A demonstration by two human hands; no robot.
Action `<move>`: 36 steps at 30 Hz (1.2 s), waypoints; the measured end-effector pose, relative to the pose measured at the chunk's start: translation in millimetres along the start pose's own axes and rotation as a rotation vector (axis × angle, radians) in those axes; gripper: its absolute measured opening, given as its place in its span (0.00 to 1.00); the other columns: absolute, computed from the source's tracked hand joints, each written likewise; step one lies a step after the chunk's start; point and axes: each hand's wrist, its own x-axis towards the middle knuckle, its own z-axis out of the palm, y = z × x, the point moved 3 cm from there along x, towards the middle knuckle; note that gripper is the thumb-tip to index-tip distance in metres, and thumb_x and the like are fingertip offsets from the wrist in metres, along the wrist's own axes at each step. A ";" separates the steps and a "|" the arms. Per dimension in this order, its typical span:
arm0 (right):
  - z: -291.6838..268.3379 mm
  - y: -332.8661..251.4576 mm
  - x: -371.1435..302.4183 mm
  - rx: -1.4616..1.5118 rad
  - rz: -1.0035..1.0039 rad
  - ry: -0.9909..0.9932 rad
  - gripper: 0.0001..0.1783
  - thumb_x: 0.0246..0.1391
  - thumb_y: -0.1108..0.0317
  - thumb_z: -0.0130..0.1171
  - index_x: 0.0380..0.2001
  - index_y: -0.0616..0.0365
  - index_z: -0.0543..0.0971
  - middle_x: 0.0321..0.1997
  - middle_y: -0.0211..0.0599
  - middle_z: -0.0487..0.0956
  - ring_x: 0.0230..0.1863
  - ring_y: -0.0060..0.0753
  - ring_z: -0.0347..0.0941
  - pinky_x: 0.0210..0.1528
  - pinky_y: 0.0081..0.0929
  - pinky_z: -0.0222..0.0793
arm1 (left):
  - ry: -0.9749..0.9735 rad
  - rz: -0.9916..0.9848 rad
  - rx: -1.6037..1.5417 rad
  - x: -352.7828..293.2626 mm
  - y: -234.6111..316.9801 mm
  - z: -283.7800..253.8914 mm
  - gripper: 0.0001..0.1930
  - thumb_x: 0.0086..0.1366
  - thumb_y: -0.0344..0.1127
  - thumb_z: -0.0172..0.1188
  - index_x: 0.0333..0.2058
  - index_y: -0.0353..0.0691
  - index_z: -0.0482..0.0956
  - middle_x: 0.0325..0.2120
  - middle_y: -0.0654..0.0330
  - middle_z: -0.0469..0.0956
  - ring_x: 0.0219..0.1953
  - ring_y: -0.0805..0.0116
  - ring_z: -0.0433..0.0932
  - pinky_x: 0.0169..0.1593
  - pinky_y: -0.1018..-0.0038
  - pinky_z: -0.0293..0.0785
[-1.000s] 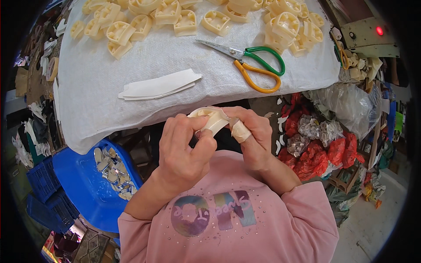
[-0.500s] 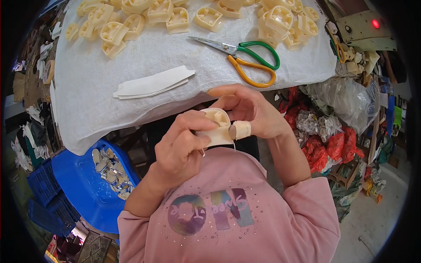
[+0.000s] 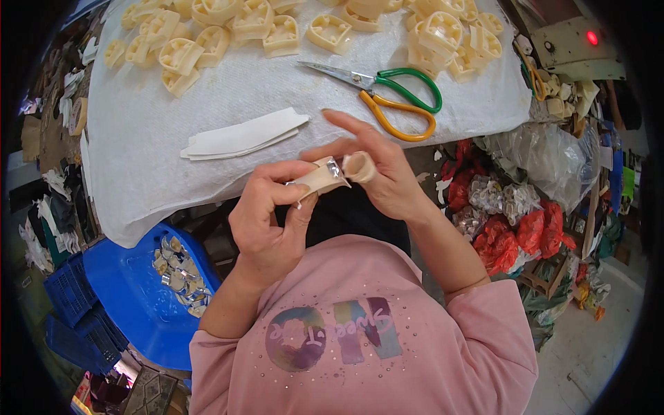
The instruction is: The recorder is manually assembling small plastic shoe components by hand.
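My left hand pinches a small cream plastic piece between thumb and fingers, just off the table's near edge. A shiny silver face shows along its far side, and a thin edge sticks out at its lower corner. Beside it, my right hand has its fingers stretched out and apart. A cream wrap covers the right thumb, whose tip is close to the piece; whether they touch I cannot tell. Beyond the hands lie a small stack of white strips and scissors with one green and one orange handle.
Many cream, rounded plastic pieces lie along the far side of the white-covered table. At lower left, a blue tub contains silver-faced pieces. Red plastic bags and clear plastic crowd the right side.
The cream piece has turned in my left hand, so its silver face shows now. Both hands have shifted slightly left, and my right fingers have spread outward.
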 end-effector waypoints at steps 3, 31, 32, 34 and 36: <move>0.3 -8.2 -3.9 0.004 -0.317 0.192 0.27 0.58 0.62 0.54 0.59 0.56 0.63 0.50 0.40 0.74 0.41 0.29 0.69 0.44 0.26 0.65 | 0.133 -0.106 -0.211 2.7 -1.5 -1.8 0.07 0.60 0.26 0.58 0.32 0.34 0.68 0.41 0.48 0.73 0.40 0.71 0.73 0.44 0.77 0.70; 9.5 -27.4 -4.3 -0.523 -0.298 0.346 0.11 0.47 0.62 0.60 0.22 0.57 0.72 0.28 0.34 0.66 0.32 0.33 0.62 0.38 0.30 0.55 | 0.057 -0.430 -0.501 6.6 0.5 13.5 0.05 0.60 0.27 0.59 0.31 0.32 0.72 0.40 0.53 0.76 0.45 0.67 0.73 0.47 0.74 0.70; 7.7 -27.2 -3.3 -0.297 -0.259 0.310 0.13 0.49 0.59 0.60 0.27 0.57 0.74 0.30 0.32 0.67 0.34 0.29 0.62 0.38 0.27 0.57 | 0.051 -0.332 -0.411 7.9 -2.8 11.8 0.06 0.60 0.28 0.60 0.30 0.34 0.72 0.40 0.53 0.76 0.49 0.63 0.71 0.51 0.70 0.67; -4.2 -20.2 -1.2 0.055 -0.259 0.309 0.21 0.54 0.54 0.58 0.44 0.60 0.75 0.37 0.28 0.71 0.40 0.20 0.65 0.44 0.20 0.62 | 0.052 -0.232 -0.317 9.3 -6.5 6.9 0.06 0.59 0.29 0.61 0.29 0.36 0.72 0.40 0.53 0.76 0.54 0.59 0.69 0.56 0.66 0.63; -13.2 -26.2 -4.4 0.151 -0.258 0.441 0.25 0.55 0.56 0.57 0.51 0.60 0.71 0.41 0.29 0.72 0.44 0.21 0.66 0.48 0.21 0.62 | 0.079 -0.153 -0.179 9.9 -7.3 -0.4 0.06 0.59 0.29 0.61 0.29 0.37 0.73 0.41 0.52 0.75 0.59 0.51 0.63 0.59 0.60 0.58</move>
